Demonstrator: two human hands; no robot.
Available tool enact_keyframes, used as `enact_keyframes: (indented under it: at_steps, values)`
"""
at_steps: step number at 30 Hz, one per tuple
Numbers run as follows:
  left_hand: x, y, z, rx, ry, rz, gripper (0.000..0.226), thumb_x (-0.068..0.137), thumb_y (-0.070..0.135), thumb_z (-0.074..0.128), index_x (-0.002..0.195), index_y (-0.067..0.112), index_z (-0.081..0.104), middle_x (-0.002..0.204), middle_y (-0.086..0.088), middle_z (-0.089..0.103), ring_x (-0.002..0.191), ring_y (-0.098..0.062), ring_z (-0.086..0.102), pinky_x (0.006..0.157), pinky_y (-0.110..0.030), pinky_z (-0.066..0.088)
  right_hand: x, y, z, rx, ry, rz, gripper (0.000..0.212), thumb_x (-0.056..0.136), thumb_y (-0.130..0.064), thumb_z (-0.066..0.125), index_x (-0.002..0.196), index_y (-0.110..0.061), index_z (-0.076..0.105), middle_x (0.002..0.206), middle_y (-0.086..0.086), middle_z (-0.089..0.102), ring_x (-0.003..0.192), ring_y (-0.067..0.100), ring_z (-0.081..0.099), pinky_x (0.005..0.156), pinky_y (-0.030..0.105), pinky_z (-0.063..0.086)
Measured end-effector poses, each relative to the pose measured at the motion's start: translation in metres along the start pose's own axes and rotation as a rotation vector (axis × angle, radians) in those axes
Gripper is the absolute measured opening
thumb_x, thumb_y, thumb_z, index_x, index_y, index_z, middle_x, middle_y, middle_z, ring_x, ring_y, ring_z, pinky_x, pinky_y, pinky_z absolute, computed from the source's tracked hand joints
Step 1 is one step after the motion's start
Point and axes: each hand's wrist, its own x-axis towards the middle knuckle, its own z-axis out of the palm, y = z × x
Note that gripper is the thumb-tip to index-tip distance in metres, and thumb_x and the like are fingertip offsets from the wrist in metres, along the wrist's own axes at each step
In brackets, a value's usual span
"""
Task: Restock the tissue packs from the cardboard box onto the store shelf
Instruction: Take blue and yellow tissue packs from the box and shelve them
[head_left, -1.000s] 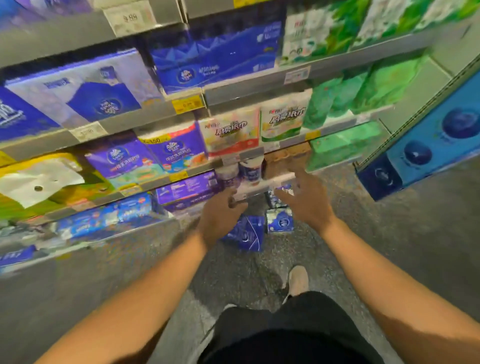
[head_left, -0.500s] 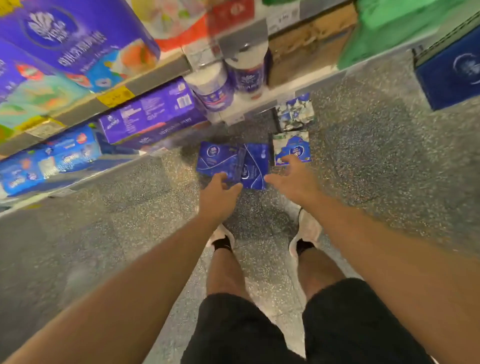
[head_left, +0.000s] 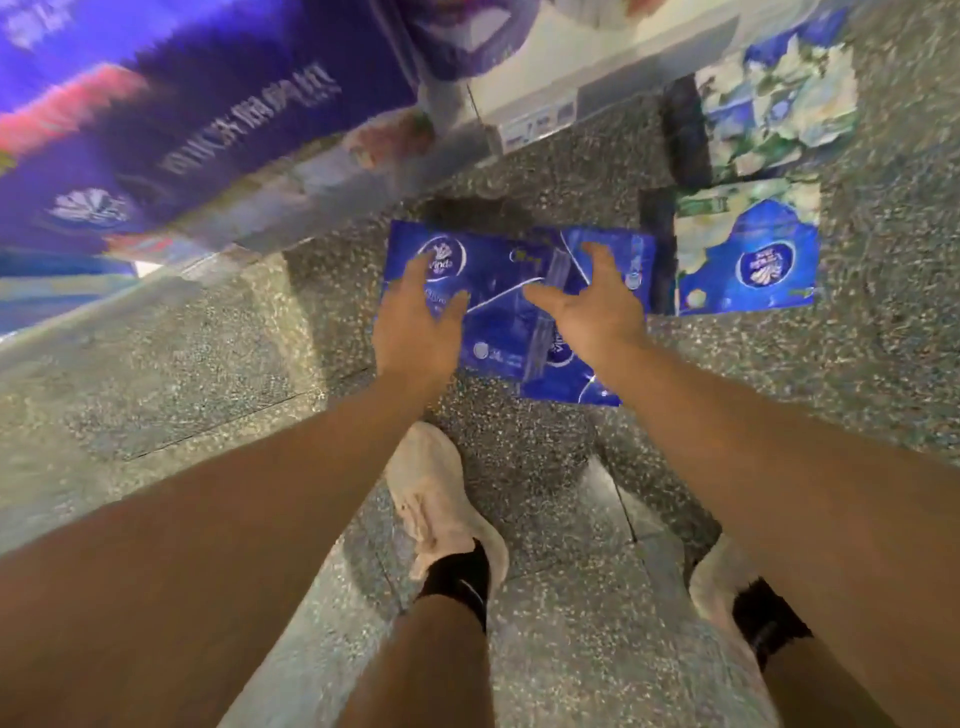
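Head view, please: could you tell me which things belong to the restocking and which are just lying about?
For the job:
- blue tissue packs on the floor
- left hand, right hand, both reaching
- shelf edge

Lying about:
- white shoes
- green-and-blue pack

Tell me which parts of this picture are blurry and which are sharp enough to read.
Head view: the purple packs on the shelf at upper left are smeared by motion blur, print unreadable; the blue tissue packs on the floor, left hand and right hand are fairly sharp; wide-angle distortion tilts the shelf edge.
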Motion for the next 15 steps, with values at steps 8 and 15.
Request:
enact_keyframes:
  at_steps: [8,15]
  values:
    - [0.055,0.012,-0.018,0.182,-0.162,0.488,0.062,0.087,0.039,0.068,0.143,0.019,0.05,0.142,-0.008,0.053,0.13,-0.024,0.048,0.105,-0.026,0.032,0.022,0.022,0.03,0.081,0.005,-0.149,0.075,0.069,-0.029,0.089,0.129,-0.028,0.044,0.086,-0.018,0.055,0.089,0.02,0.062,0.085,0.049,0.053]
    - [0.069,0.026,-0.04,0.582,-0.58,0.597,0.101,0.072,0.046,0.084,0.155,0.022,0.031,0.156,-0.005,0.038,0.141,-0.027,0.038,0.114,-0.031,0.024,0.02,0.025,0.004,0.08,-0.187,-0.349,0.084,0.061,-0.015,0.094,0.127,-0.036,0.046,0.111,-0.012,0.061,0.093,0.016,0.068,0.08,0.046,0.058]
